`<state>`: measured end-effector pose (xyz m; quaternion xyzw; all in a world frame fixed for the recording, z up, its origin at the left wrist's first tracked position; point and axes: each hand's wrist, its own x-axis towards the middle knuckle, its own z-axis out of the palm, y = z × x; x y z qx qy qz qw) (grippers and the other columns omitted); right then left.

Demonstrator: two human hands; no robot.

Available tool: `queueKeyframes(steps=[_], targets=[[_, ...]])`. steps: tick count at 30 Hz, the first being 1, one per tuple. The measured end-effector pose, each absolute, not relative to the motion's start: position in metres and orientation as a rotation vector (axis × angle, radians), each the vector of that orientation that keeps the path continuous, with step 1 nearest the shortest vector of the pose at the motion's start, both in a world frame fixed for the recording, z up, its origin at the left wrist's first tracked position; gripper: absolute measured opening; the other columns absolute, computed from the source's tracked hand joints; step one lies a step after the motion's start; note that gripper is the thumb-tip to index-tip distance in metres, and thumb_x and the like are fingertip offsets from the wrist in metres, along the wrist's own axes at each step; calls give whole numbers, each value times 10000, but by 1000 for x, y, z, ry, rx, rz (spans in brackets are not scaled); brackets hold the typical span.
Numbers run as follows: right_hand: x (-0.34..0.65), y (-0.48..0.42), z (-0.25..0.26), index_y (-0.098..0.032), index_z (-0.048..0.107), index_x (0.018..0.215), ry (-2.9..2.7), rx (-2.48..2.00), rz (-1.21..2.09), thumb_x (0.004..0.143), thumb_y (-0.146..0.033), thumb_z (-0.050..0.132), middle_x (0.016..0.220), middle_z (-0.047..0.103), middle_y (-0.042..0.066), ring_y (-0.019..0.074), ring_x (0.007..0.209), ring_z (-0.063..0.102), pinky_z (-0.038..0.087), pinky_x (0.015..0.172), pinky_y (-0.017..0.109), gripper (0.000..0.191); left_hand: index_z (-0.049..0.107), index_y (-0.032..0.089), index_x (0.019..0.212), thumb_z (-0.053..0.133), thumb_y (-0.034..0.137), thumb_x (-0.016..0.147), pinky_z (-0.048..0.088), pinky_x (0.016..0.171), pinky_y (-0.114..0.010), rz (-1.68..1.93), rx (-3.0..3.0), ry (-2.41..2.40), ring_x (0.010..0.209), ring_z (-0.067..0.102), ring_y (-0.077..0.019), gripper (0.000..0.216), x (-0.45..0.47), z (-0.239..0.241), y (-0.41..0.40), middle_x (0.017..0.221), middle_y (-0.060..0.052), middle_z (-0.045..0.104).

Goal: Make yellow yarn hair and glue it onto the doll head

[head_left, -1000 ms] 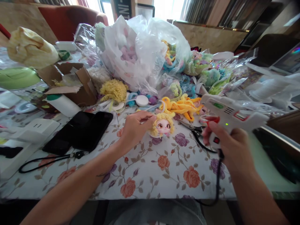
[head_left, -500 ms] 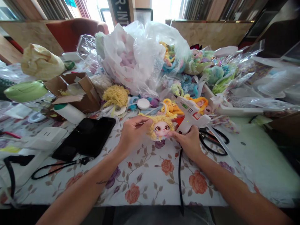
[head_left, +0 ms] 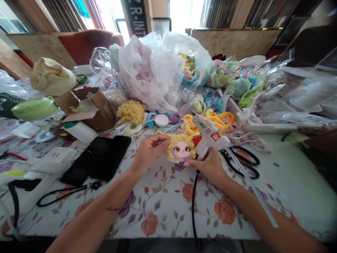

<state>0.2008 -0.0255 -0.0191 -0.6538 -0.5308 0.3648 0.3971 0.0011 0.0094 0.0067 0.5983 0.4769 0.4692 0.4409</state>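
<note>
Between my hands is a small doll head (head_left: pixel 181 149) with a pale face, big brown eyes and curly yellow fuzz around it. The closed fingers of my left hand (head_left: pixel 152 147) pinch its left edge. My right hand (head_left: pixel 207 164) is wrapped around a white hot glue gun (head_left: pixel 208 135), and its thumb reaches the lower right edge of the head. The gun's nozzle points up and left, and a long clear glue stick (head_left: pixel 254 188) sticks out of its back. A black cord (head_left: pixel 194 207) hangs from its handle.
Black scissors (head_left: pixel 240 161) lie right of the glue gun. Two dark phones (head_left: pixel 97 158), a white power strip (head_left: pixel 28 191) and a cardboard box (head_left: pixel 89 109) stand on the left. Behind are a yellow fuzzy piece (head_left: pixel 130 111), large plastic bags (head_left: pixel 163 73) and a white tray (head_left: pixel 265 128).
The doll head's face has turned more toward me. The glue gun has shifted slightly left and down, its glue stick now swung lower. The whole view has tilted up a little.
</note>
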Motion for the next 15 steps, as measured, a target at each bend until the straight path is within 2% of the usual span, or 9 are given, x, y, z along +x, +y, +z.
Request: queueKeyframes(steps=[5, 11, 15], targets=[[198, -25, -16, -159, 598, 913, -1373, -1592, 892, 482, -363, 809, 779, 640, 37, 197, 696, 587, 487, 555, 290, 522, 692, 174, 758, 736, 285, 683, 533, 743, -262, 1143, 1372, 1107, 846, 651, -159, 141, 2, 6, 7, 993, -59, 692], [196, -26, -18, -148, 598, 886, -1393, -1585, 895, 501, -453, 795, 782, 644, 73, 246, 746, 597, 473, 548, 308, 529, 646, 158, 712, 723, 304, 685, 537, 680, -260, 1223, 1348, 1154, 815, 648, -164, 167, 12, 4, 0, 979, -72, 673], [195, -28, -19, -156, 589, 866, -1376, -1557, 891, 497, -479, 795, 758, 641, 53, 215, 696, 588, 468, 544, 295, 531, 652, 167, 750, 687, 319, 737, 534, 750, -269, 1273, 1392, 1146, 894, 641, -175, 156, 13, 2, 0, 1011, -73, 670]])
